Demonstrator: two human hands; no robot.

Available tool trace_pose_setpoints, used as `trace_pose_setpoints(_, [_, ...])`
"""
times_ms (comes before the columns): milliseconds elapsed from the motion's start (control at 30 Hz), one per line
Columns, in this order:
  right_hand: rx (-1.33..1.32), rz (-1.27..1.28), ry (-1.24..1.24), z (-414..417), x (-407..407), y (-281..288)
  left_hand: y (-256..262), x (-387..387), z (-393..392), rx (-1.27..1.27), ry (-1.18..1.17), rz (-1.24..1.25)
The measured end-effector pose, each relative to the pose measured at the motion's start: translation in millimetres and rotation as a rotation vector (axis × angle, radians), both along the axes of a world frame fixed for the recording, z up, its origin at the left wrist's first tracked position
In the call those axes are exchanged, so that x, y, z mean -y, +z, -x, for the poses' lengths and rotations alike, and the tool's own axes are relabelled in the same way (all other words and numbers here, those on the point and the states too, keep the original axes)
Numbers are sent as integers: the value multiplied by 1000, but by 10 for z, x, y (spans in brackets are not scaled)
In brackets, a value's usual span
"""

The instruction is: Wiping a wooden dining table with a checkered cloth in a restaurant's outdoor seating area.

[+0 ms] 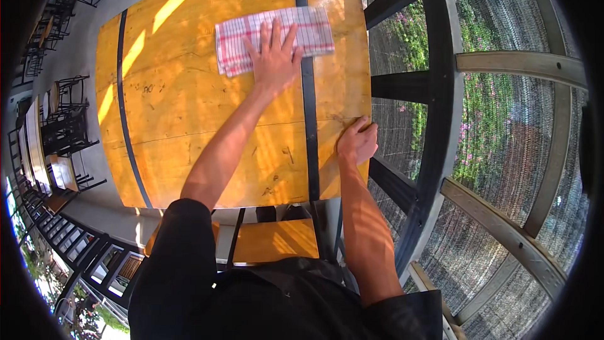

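Observation:
A folded checked cloth point(236, 47), white with red and dark lines, lies on the yellow wooden tabletop point(203, 99). Spread flat on top of it is my left hand point(275, 63), palm down with the fingers apart. The hand and cloth look slightly blurred. Part of the cloth covers a black strip that runs across the tabletop. At the table's right edge rests my right hand point(357, 140), its fingers curled in. The fingertips are hidden, so whether they grip the edge does not show.
Black metal railing point(441, 80) stands close along the table's right side, with mesh and greenery beyond. A wooden seat point(278, 241) is between the table and my body. Stacked chairs and stools point(66, 104) stand off to the left. Dark marks and sunlit patches show on the tabletop.

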State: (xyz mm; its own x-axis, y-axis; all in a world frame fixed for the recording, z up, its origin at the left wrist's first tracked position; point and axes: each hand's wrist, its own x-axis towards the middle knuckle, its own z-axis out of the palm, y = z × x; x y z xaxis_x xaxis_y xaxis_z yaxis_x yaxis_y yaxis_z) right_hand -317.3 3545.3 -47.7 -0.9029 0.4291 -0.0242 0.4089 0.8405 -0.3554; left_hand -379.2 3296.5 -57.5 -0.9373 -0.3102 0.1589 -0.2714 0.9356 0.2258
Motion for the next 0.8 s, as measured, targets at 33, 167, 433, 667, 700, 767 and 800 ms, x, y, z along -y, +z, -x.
trace_pose_setpoints(33, [-22,-13,16,19,-45,1,-7,53,268,56,15,42])
trace_pose_setpoints(167, [-9,9,15,-21,68,-4,-22,649,1239,232,88,8])
trace_pose_setpoints(433, [18,-11,-28,-67,0,-118,-125,1259,1902,384,47,54])
trace_pose_setpoints(667, [63,-33,-44,97,-104,-12,-105,153,243,-7,-132,80])
trace_pose_setpoints(700, [47,-37,-27,64,-49,-43,-175,41,-135,84,-82,5])
trace_pose_setpoints(767, [69,-22,-29,64,-87,-30,-51,-487,-942,103,-129,-7])
trace_pose_setpoints(800, [54,-31,-38,69,-121,-50,109,-767,-1324,162,-125,-70])
